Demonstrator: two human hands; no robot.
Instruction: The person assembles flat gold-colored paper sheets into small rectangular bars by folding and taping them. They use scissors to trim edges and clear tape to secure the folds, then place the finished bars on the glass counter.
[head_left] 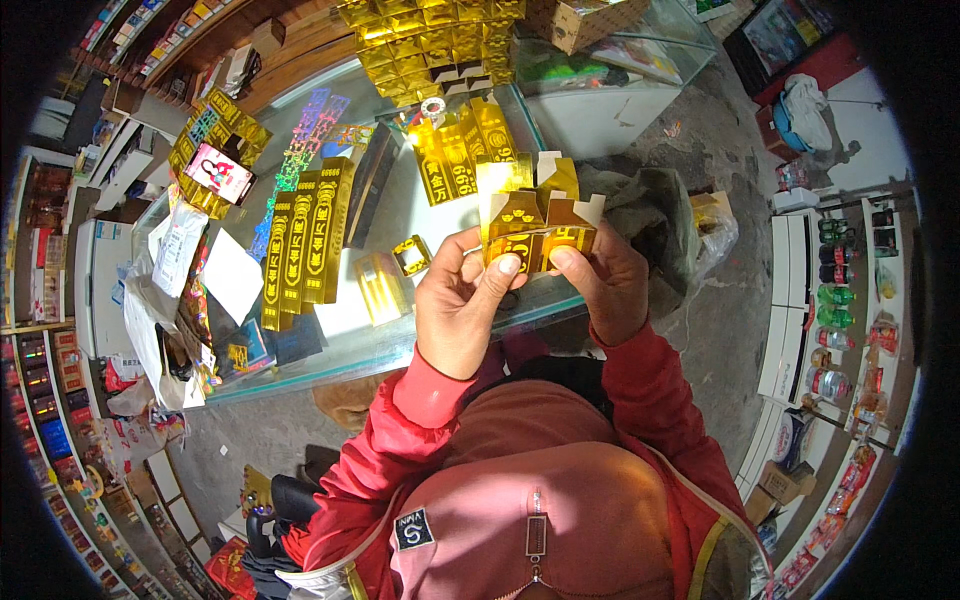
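Both hands hold a partly folded gold cardboard box [530, 213] above the front edge of the glass counter, its upper flaps standing up. My left hand [458, 300] grips its near left side, thumb pressed on the front panel. On the right side, my right hand [612, 285] has its thumb on the same panel, close to the other thumb. The fingers behind the box are mostly hidden. Just beyond it lie flat printed gold strips [445, 160]. A small folded gold piece [411, 256] rests beside my left hand.
The glass counter [350, 347] carries several long gold strips [308, 240], a white sheet [232, 277] and a phone [219, 174] on gold packaging. A large stack of gold folded pieces [425, 45] stands at the back, near a white tape roll [432, 107]. Bottle shelves [835, 310] line the right.
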